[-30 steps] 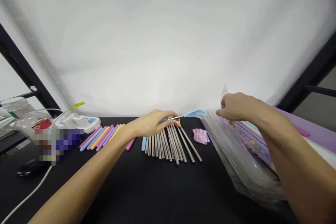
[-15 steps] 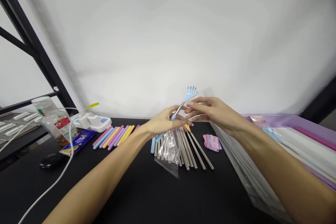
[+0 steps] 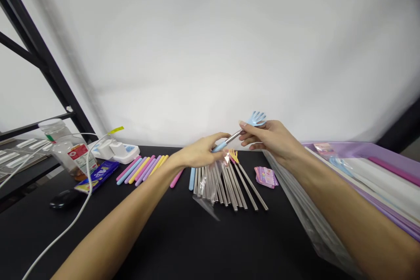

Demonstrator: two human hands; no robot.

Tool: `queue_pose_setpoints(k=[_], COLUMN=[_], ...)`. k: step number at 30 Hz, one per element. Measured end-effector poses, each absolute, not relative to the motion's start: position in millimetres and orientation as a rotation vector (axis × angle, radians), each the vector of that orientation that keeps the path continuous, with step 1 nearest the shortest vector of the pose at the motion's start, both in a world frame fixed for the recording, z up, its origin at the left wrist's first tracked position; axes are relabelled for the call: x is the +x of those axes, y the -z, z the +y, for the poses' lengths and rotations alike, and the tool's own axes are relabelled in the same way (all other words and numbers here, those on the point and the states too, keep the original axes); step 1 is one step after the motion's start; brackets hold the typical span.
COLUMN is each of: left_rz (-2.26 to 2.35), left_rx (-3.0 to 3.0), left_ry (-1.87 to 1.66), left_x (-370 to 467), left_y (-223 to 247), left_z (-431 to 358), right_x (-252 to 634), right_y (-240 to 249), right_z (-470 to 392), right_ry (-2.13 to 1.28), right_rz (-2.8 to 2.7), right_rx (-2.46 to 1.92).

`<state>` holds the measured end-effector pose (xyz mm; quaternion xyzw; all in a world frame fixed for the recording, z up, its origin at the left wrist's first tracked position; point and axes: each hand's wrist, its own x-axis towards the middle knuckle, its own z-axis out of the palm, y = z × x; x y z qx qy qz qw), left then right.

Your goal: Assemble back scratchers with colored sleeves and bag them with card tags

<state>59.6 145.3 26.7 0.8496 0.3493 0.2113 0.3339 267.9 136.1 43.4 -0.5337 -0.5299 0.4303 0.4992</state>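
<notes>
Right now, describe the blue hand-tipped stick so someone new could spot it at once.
Start at the black table, then go to its far side, above the fanned metal rods. There the stick slants up from the left hand to the right hand. Unlike those rods lying below, it is held in the air and ends in a light-blue head with spread fingers.

A plain white backdrop (image 3: pixel 210 43) spanned twelve o'clock, with a black metal rack post (image 3: pixel 36 35) slanting down at ten. Toward nine stood a clear plastic jar (image 3: pixel 64 157) with a red-and-white label, just beside a blue snack packet (image 3: pixel 106 170). Near eight lay a black computer mouse (image 3: pixel 64 200). A white cable (image 3: pixel 89 183) with a yellow tag (image 3: pixel 116 130) crossed the packet, and white plug adapters (image 3: pixel 105 150) sat in a power strip (image 3: pixel 127 155) between eight and nine.
</notes>
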Motion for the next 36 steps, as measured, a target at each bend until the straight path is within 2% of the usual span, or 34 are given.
queue_pose_setpoints(k=[5, 10, 14, 22, 27, 36], left_rz=[0.923, 1.002, 1.072, 0.973, 1.022, 0.999], left_rx=[2.143, 1.962, 1.89, 1.512, 1.356, 1.449], left_ry=[-0.353, -0.447, -0.598, -0.748, -0.835, -0.806], left_x=[30, 24, 30, 34, 37, 40], left_y=[-39, -34, -27, -18, -17, -19], left_z=[154, 158, 160, 165, 166, 161], right_x=[284, 289, 281, 279, 283, 269], right_y=[-51, -52, -48, -36, -37, -26], right_z=[136, 137, 137, 135, 130, 138], right_ry=[-0.892, -0.939, -1.107, -1.544, -1.467, -1.277], right_rz=[-1.217, -1.161, -1.118, -1.446, -1.641, -1.792], right_rx=[-1.195, -0.9, -0.941, -1.07, -1.093, -1.26])
